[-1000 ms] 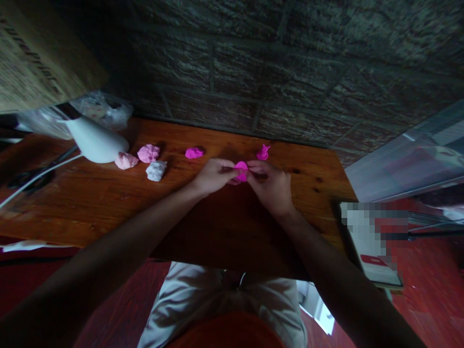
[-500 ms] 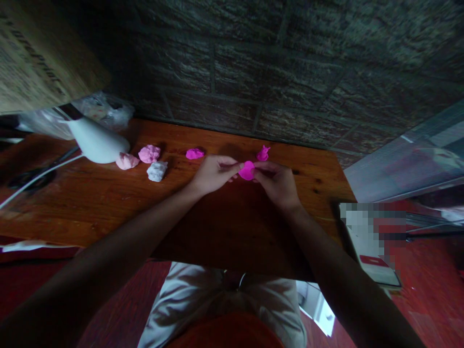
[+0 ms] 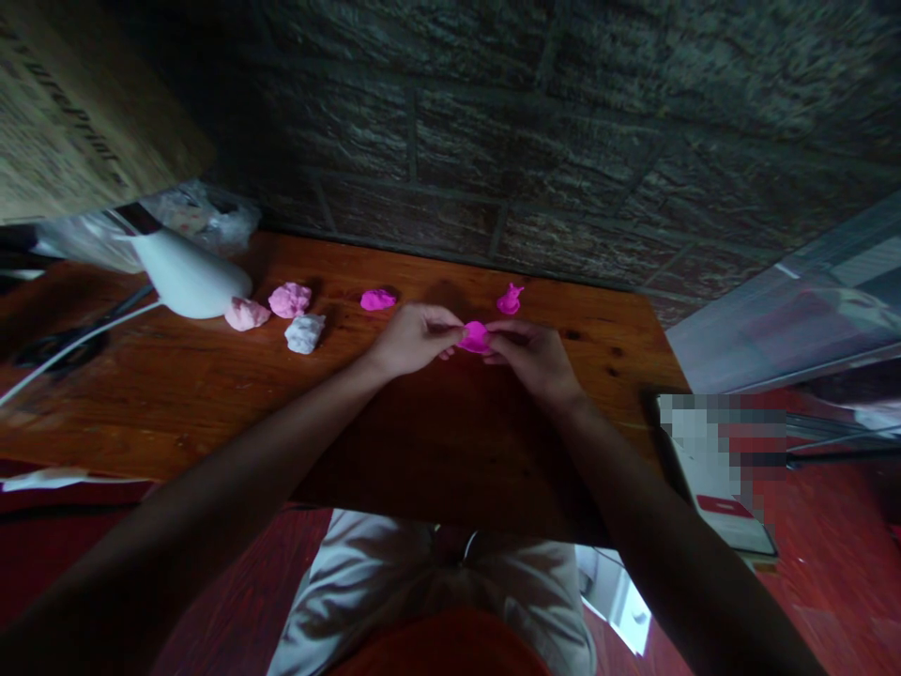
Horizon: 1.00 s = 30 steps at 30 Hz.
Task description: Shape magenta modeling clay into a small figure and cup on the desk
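Note:
A flattened disc of bright pink modelling clay point(image 3: 475, 337) is pinched between my two hands above the table. My left hand point(image 3: 420, 338) grips its left edge between thumb and fingers. On the opposite edge, my right hand point(image 3: 533, 355) pinches it the same way. Just beyond my right hand stands a small pink clay figure point(image 3: 510, 299) with thin points on top. Behind and left of my left hand lies a bright pink clay lump point(image 3: 378, 299). Further left sit a pink lump point(image 3: 290, 299), a paler pink lump point(image 3: 247, 314) and a white lump point(image 3: 305, 333).
The wooden table point(image 3: 175, 404) backs onto a dark brick wall point(image 3: 450, 141). A white lamp-like object point(image 3: 190, 272) with a cable stands at the left, near black scissors point(image 3: 63, 347) and a crumpled plastic bag point(image 3: 204, 211). A flat tablet-like item point(image 3: 739, 526) lies at the right edge.
The pink disc moved slightly right, then tilted so it now looks flatter. My right hand shifted a little right with it; both hands kept their pinch.

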Available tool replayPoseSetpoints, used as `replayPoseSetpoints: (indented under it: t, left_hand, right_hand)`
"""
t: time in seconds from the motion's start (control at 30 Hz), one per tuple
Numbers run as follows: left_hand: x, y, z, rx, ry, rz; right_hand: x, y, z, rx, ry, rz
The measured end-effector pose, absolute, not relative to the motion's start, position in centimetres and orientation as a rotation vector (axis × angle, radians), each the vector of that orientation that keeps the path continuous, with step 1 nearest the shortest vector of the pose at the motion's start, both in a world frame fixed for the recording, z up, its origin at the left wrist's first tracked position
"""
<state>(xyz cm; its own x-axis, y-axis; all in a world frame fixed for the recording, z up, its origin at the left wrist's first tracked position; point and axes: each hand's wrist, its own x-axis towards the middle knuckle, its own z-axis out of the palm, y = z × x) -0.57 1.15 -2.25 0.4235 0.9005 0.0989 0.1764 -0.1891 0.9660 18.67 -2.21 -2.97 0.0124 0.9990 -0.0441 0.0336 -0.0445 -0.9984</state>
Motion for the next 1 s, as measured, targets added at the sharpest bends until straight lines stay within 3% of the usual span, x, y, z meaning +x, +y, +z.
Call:
replayPoseSetpoints:
  t: [0.37,1.0]
  left_hand:
    - [-2.2,1.7,-1.5,1.907,0.709,0.775]
    - [-2.3,2.0,-1.8,2.189,0.688,0.691]
  right_hand:
    - [20.0,-2.3,-2.2,-1.315,-1.190,1.291]
    - [19.9,-2.6,-1.8,-1.294,-1.277,1.363]
